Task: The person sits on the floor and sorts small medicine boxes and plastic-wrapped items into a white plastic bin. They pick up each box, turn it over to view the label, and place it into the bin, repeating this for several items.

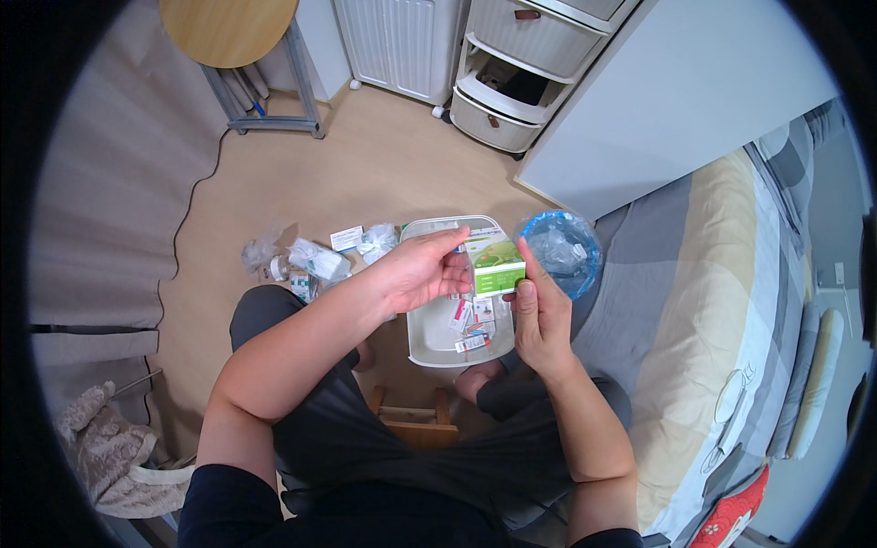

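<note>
Both of my hands hold a green and white carton (pixel 497 264) that bears printed writing. My left hand (pixel 431 270) has its thumb on the carton's far left edge, with the fingers curled beside its left side. On the right side and near corner, my right hand (pixel 545 308) grips it between thumb and fingers. Beneath the carton stands a white plastic bin (pixel 428 335), partly hidden by my hands. Several small medicine boxes (pixel 473 325) lie inside it.
Right of the bin stands a lined waste basket (pixel 562 253) with clear plastic in it. Bagged items (pixel 318 260), a jar (pixel 278 268) and a white box (pixel 347 238) lie on the floor at left. A bed (pixel 671 308) borders the right; a wooden stool (pixel 418 431) shows between my legs.
</note>
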Demonstrator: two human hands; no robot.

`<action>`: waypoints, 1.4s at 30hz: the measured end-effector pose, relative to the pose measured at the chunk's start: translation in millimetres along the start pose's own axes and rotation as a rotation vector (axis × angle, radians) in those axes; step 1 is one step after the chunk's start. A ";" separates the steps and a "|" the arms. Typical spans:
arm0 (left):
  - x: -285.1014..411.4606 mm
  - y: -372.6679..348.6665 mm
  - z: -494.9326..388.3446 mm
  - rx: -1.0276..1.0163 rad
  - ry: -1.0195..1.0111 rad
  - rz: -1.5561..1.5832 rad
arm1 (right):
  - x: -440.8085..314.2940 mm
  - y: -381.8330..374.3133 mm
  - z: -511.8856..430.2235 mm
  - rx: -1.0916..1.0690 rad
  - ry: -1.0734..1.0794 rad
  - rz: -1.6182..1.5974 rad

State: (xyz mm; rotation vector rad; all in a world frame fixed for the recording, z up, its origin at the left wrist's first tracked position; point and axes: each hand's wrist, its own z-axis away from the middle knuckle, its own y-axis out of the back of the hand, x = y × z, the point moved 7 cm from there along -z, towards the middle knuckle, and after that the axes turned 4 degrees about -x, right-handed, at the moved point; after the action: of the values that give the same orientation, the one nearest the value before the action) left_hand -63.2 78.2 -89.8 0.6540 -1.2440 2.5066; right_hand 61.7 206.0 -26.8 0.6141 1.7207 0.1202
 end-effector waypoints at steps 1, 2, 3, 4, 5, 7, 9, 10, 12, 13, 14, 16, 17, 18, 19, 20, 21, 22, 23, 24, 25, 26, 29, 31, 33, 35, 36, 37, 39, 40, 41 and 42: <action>-0.2 -0.2 -0.2 -0.003 -0.001 0.009 | 0.0 0.1 0.1 -0.003 -0.003 0.001; -0.6 0.5 -0.3 0.004 0.006 0.001 | -0.3 0.6 0.6 -0.008 -0.010 0.005; -0.6 0.5 -0.3 0.000 0.010 -0.001 | -0.7 0.5 0.6 -0.011 -0.011 0.009; -0.7 0.4 -0.3 -0.003 0.013 -0.003 | -1.0 0.8 0.6 -0.012 -0.015 0.007; -0.5 0.2 -0.4 -0.006 0.013 -0.001 | -1.4 0.8 0.3 -0.010 -0.015 0.005; -0.5 0.1 -0.2 -0.004 0.016 0.006 | -2.3 0.8 -0.2 -0.009 -0.017 0.001; -0.5 -0.3 0.0 -0.003 0.011 0.005 | -3.0 0.7 -0.5 -0.012 -0.022 -0.003; -0.5 -0.1 -0.1 0.001 0.010 0.007 | -3.5 0.7 -0.5 -0.014 -0.024 -0.005; -0.4 -0.2 -0.5 -0.006 0.009 0.002 | -4.3 0.9 -0.1 -0.021 -0.041 -0.015; -0.2 0.2 -0.8 -0.007 0.006 0.001 | -4.6 0.9 0.1 -0.026 -0.056 -0.025; 0.4 2.0 -0.8 0.014 -0.007 -0.029 | -4.6 1.1 1.0 -0.033 -0.082 -0.044; 4.0 3.8 -1.0 0.038 -0.054 -0.088 | -5.7 0.6 0.6 -0.049 -0.110 -0.067; 4.4 5.3 -0.1 0.062 -0.061 -0.120 | -7.0 0.0 0.7 -0.057 -0.113 -0.072; 7.9 4.7 0.4 0.059 -0.089 -0.155 | -7.5 0.2 -0.9 -0.063 -0.109 -0.073; 12.4 3.5 0.7 0.053 -0.120 -0.191 | -5.1 -0.4 -2.0 -0.073 -0.135 -0.117; 18.0 2.8 1.6 0.075 -0.170 -0.266 | -2.2 -2.1 -2.1 -0.083 -0.165 -0.160; 26.9 -0.5 3.7 0.074 -0.256 -0.391 | 1.9 -3.4 -1.3 -0.094 -0.198 -0.205; 34.7 -4.7 6.8 0.074 -0.340 -0.514 | 15.2 -10.2 0.0 -0.150 -0.346 -0.355; 41.5 -9.9 9.9 0.077 -0.420 -0.634 | 23.1 -13.9 -0.7 -0.165 -0.389 -0.410; 46.6 -13.2 14.4 0.104 -0.481 -0.769 | 31.7 -19.0 -1.0 -0.181 -0.440 -0.474; 51.9 -20.1 19.6 0.106 -0.582 -0.916 | 40.6 -26.0 -0.4 -0.199 -0.498 -0.543; 55.9 -26.3 24.3 0.112 -0.665 -1.061 | 51.2 -30.3 1.4 -0.240 -0.583 -0.497; 51.1 -31.2 31.7 0.159 -0.699 -1.237 | 52.1 -28.8 -8.7 -0.134 -0.380 -0.321; 45.9 -33.0 33.6 0.175 -0.726 -1.260 | 41.3 -30.2 -12.1 -0.146 -0.218 -0.182; 38.5 -31.9 31.2 0.172 -0.666 -1.315 | 37.8 -33.7 -10.7 -0.153 -0.208 -0.080; 33.6 -30.0 30.3 0.160 -0.620 -1.340 | 42.9 -39.4 -6.6 -0.156 -0.255 -0.056; 35.6 -30.5 32.2 0.177 -0.648 -1.407 | 47.9 -45.0 -6.0 -0.154 -0.250 -0.038; 39.5 -25.8 33.7 0.238 -0.624 -1.434 | 63.7 -53.2 -2.8 -0.194 -0.354 0.020; 52.5 -15.7 38.4 0.358 -0.569 -1.491 | 95.3 -71.3 3.1 -0.268 -0.436 0.100; 60.9 -11.6 40.5 0.344 -0.561 -1.402 | 113.0 -79.5 8.4 -0.245 -0.469 0.103; 70.8 -6.3 43.3 0.334 -0.547 -1.315 | 135.2 -91.9 16.8 -0.283 -0.557 0.178; 79.6 -1.4 47.8 0.328 -0.538 -1.229 | 157.0 -104.5 26.0 -0.321 -0.644 0.254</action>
State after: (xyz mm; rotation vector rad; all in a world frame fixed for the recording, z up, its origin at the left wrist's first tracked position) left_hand -118.1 43.7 -23.3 1.6101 -0.2598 1.4805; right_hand 33.1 182.6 -213.6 0.5511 0.9724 0.3324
